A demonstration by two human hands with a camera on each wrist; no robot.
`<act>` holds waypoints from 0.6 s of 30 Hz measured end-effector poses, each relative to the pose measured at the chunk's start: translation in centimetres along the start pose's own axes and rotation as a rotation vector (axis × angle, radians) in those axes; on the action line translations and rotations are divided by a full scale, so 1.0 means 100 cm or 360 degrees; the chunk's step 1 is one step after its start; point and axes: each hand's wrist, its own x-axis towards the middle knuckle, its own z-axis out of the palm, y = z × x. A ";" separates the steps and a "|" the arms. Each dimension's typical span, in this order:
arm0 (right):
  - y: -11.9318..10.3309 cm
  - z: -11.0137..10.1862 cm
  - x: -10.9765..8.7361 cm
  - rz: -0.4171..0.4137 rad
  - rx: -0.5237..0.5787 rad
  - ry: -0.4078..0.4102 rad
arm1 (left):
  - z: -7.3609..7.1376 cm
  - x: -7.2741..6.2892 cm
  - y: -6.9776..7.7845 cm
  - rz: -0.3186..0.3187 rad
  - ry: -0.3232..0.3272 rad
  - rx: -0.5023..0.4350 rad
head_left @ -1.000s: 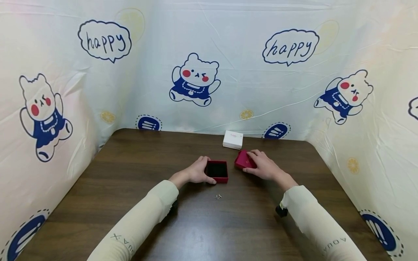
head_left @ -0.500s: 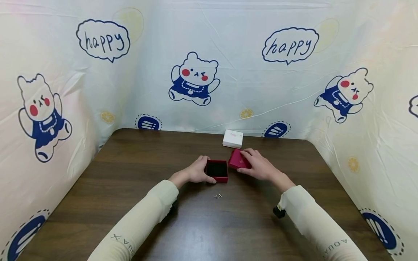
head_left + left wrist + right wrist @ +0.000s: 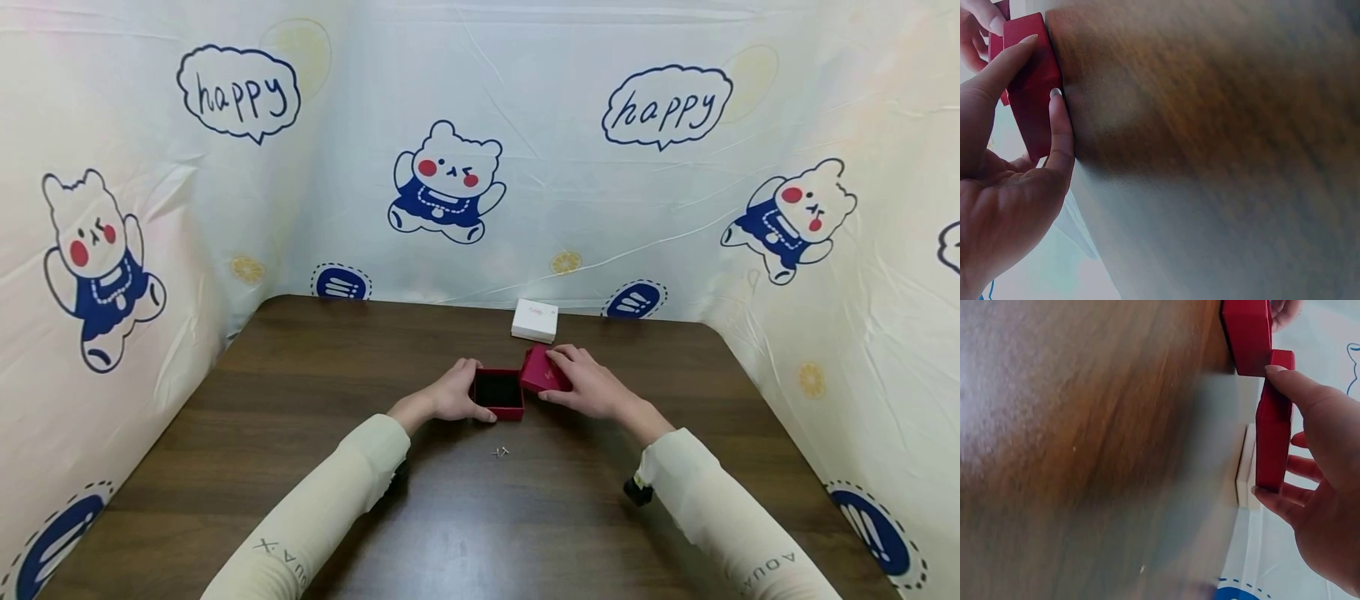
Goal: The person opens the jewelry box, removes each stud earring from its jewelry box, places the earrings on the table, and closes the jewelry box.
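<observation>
My left hand (image 3: pixel 452 393) grips the left side of a small red box base (image 3: pixel 512 413) with a black lining. It stands upright on the table, its hollow facing up. In the left wrist view, thumb and fingers hold the base (image 3: pixel 1030 122) from opposite sides. My right hand (image 3: pixel 592 386) holds the matching red lid (image 3: pixel 542 372) between thumb and fingers. In the right wrist view, the lid (image 3: pixel 1272 453) is off the tabletop, right against or just beside the base's right edge; whether they touch I cannot tell. Tiny silvery pieces (image 3: pixel 500 452), too small to identify, lie in front of the base.
A closed white box (image 3: pixel 535 320) sits behind the lid at the back of the brown wooden table (image 3: pixel 315 367). Printed cloth curtains (image 3: pixel 570 192) hang along the table's back and sides.
My right hand has carried the red lid left, right up to the base's right edge. The left hand and base have stayed in place.
</observation>
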 end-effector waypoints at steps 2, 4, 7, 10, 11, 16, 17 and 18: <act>-0.001 0.002 0.001 -0.0015 0.0002 -0.0004 | 0.000 0.000 0.000 0.0001 0.0001 0.0001; -0.003 0.003 0.001 -0.0024 0.0009 -0.0013 | 0.000 0.000 0.000 0.0002 0.0001 -0.0002; -0.006 0.005 0.002 -0.0031 0.0025 -0.0032 | 0.000 0.000 0.000 -0.0002 -0.0004 -0.0002; -0.009 0.005 0.003 -0.0035 0.0042 -0.0046 | 0.000 0.001 0.000 -0.0007 -0.0006 -0.0005; -0.011 0.005 0.003 -0.0040 0.0052 -0.0048 | 0.000 0.001 0.000 -0.0007 -0.0004 -0.0005; -0.016 0.007 0.004 -0.0069 0.0071 -0.0070 | 0.001 0.001 0.000 0.0002 0.0006 0.0000; -0.016 0.007 0.005 -0.0077 0.0073 -0.0074 | 0.001 0.001 0.000 0.0003 0.0009 0.0003; -0.017 0.008 0.005 -0.0088 0.0085 -0.0077 | 0.001 0.001 0.000 0.0004 0.0010 0.0004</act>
